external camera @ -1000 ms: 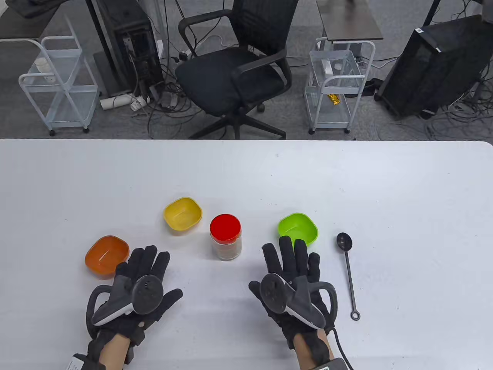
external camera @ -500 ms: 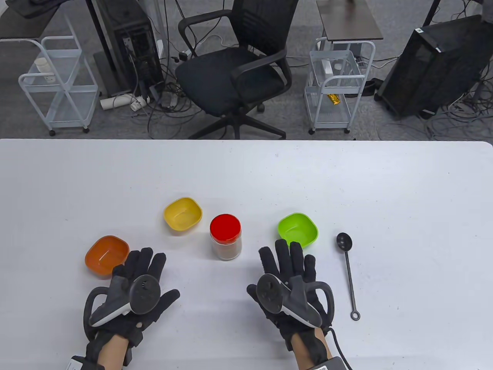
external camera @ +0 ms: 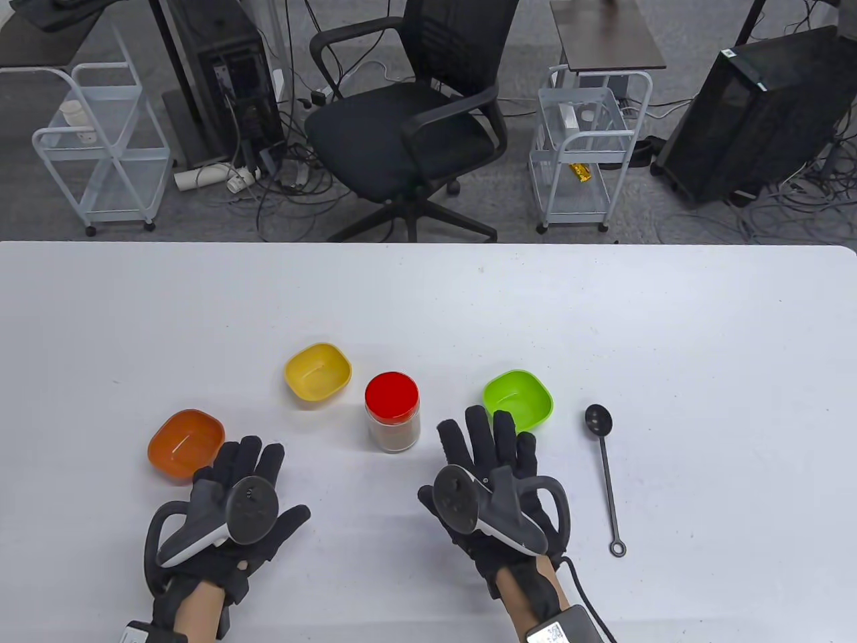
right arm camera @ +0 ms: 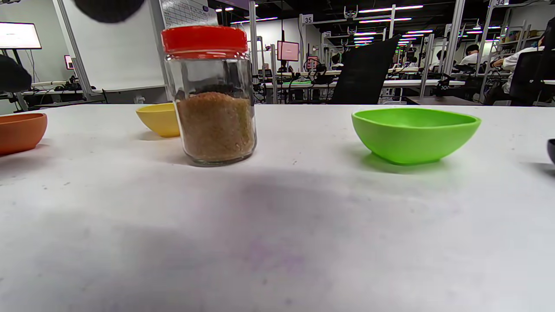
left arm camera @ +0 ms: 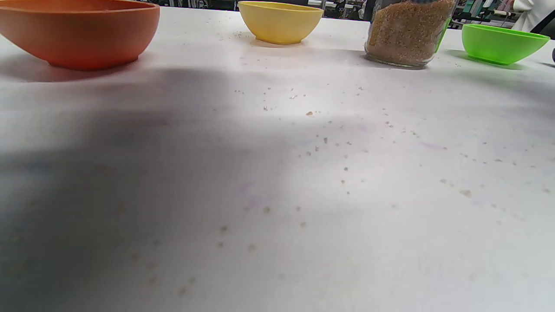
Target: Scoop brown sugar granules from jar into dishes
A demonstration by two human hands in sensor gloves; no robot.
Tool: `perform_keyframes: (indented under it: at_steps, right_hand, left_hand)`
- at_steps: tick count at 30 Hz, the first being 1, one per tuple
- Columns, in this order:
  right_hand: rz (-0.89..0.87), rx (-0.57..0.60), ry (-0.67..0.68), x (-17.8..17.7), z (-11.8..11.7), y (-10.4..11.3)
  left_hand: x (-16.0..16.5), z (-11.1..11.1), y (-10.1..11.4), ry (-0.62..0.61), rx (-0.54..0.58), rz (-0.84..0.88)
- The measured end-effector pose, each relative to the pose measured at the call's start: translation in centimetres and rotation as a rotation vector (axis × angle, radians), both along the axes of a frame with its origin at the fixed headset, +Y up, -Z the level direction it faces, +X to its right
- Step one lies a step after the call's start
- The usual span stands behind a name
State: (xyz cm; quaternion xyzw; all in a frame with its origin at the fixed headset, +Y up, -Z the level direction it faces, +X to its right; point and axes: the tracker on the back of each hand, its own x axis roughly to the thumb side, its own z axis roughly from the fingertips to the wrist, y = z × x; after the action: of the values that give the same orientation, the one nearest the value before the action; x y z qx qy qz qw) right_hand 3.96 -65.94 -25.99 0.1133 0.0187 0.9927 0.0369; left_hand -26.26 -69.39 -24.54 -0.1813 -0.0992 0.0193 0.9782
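Note:
A glass jar (external camera: 393,415) with a red lid stands mid-table, about half full of brown sugar (right arm camera: 215,125). Around it sit three empty dishes: orange (external camera: 185,443), yellow (external camera: 317,373) and green (external camera: 518,398). A black spoon (external camera: 604,469) lies to the right of the green dish. My left hand (external camera: 244,475) lies flat with straight fingers just right of the orange dish. My right hand (external camera: 485,449) is spread flat between the jar and the green dish, its fingertips over the green dish's near rim. Neither hand holds anything.
Loose sugar grains (left arm camera: 321,143) are scattered on the white table (external camera: 428,301) near my left hand. Beyond the far edge stand an office chair (external camera: 408,127), two wire carts and computer towers.
My right hand has slid left, toward the jar. My left hand has drawn back slightly toward the near edge. Jar, dishes and spoon have not moved.

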Motion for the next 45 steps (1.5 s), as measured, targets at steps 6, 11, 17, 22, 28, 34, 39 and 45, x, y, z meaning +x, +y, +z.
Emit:
perform_keyframes:
  at_steps: [6, 11, 17, 22, 28, 34, 39, 45]
  right_hand:
    - [0.023, 0.009, 0.028, -2.2, -2.2, 2.1]
    - [0.040, 0.022, 0.061, -4.6, -4.3, 3.2]
    - [0.056, 0.010, 0.073, -6.9, -7.1, 3.2]
    - [0.075, -0.012, 0.089, -8.7, -9.2, 2.1]
    - [0.099, -0.052, 0.095, -10.1, -11.0, 0.3]
    - [0.128, -0.024, 0.092, -10.6, -11.5, -0.6]
    - [0.153, 0.035, 0.086, -10.6, -11.4, -0.5]
    - [0.131, 0.136, 0.091, -10.4, -11.1, -0.4]
  left_hand:
    - [-0.1, 0.2, -0.1, 0.011, 0.002, 0.013]
    - [-0.4, 0.4, -0.1, 0.019, 0.002, 0.047]
    - [-0.5, 0.6, -0.2, 0.030, 0.001, 0.049]
    - [-0.6, 0.7, -0.2, 0.044, -0.005, 0.042]
    - [-0.6, 0.7, -0.3, 0.048, -0.010, 0.038]
    - [-0.5, 0.7, -0.3, 0.039, -0.010, 0.027]
    - [-0.3, 0.6, -0.6, 0.039, -0.023, 0.008]
    - [-0.4, 0.6, -0.7, 0.048, -0.038, 0.014]
